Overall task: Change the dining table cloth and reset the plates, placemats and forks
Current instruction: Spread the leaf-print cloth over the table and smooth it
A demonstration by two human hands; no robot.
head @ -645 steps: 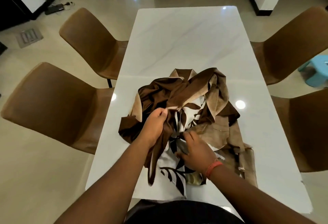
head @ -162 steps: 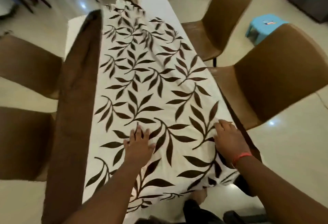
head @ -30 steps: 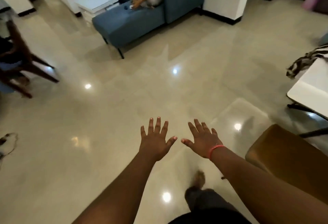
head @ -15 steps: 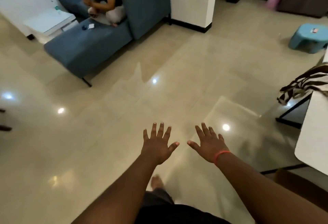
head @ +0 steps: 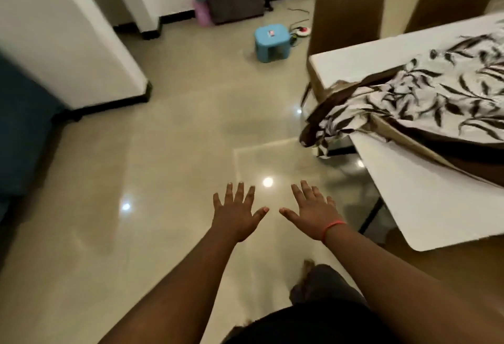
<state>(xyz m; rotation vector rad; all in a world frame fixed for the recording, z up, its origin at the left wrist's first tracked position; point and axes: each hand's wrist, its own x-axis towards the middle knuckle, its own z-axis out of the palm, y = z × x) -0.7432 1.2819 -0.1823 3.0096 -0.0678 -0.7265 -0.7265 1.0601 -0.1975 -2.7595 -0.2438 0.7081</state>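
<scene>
The white dining table [head: 425, 207] fills the right side of the head view. A white cloth with dark leaf print and brown border [head: 425, 98] lies rumpled on it, one end hanging over the table's left edge. My left hand [head: 237, 210] and my right hand [head: 311, 211] are stretched out palm down over the floor, fingers spread, holding nothing. Both are left of the table and touch neither it nor the cloth. No plates, placemats or forks are in view.
Two brown chairs [head: 349, 5] stand behind the table. A blue stool [head: 272, 41] sits on the shiny tile floor, with a dark cabinet [head: 234, 0] by the far wall. A white pillar [head: 68, 38] and a blue sofa [head: 19, 125] are at left.
My view has swung right as I walk: the sofa slid to the left edge and the table with its cloth came into fuller view. My hands stay spread and empty.
</scene>
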